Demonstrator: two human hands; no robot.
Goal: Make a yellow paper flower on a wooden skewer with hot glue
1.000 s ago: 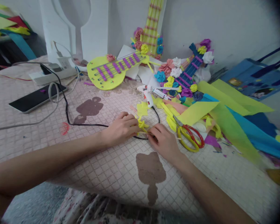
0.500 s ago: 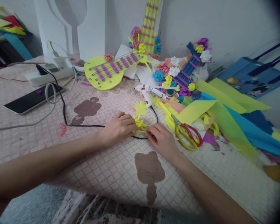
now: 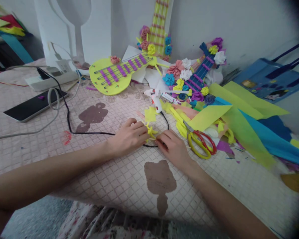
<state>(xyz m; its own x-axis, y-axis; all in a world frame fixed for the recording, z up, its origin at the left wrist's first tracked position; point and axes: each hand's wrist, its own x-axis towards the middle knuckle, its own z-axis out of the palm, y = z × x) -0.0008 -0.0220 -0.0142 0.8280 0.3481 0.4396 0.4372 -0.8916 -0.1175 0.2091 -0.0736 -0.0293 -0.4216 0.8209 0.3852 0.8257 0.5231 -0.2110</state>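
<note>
A small yellow paper flower (image 3: 151, 130) on a thin stem lies between my hands, just above the quilted table cover. My left hand (image 3: 132, 135) is closed, its fingertips pinching the flower's left side. On the right, my right hand (image 3: 173, 146) is closed at the stem's end, thumb and forefinger together. Part of the flower is hidden behind the left fingers. Beyond my hands lies a white glue gun (image 3: 155, 99), its black cord curving down behind them. Red-and-yellow-handled scissors (image 3: 201, 142) rest to the right of my right hand.
Crepe paper sheets (image 3: 249, 129) and scraps spread over the right side. A yellow paper guitar (image 3: 112, 78) and a blue one with paper flowers (image 3: 198, 79) stand at the back. On the left are a phone (image 3: 36, 104), a power strip (image 3: 51, 79) and loose cables.
My left hand has shifted slightly right along the flower, its fingers covering a bit more of it. The right hand stays at the stem, and the camera view has moved a little.
</note>
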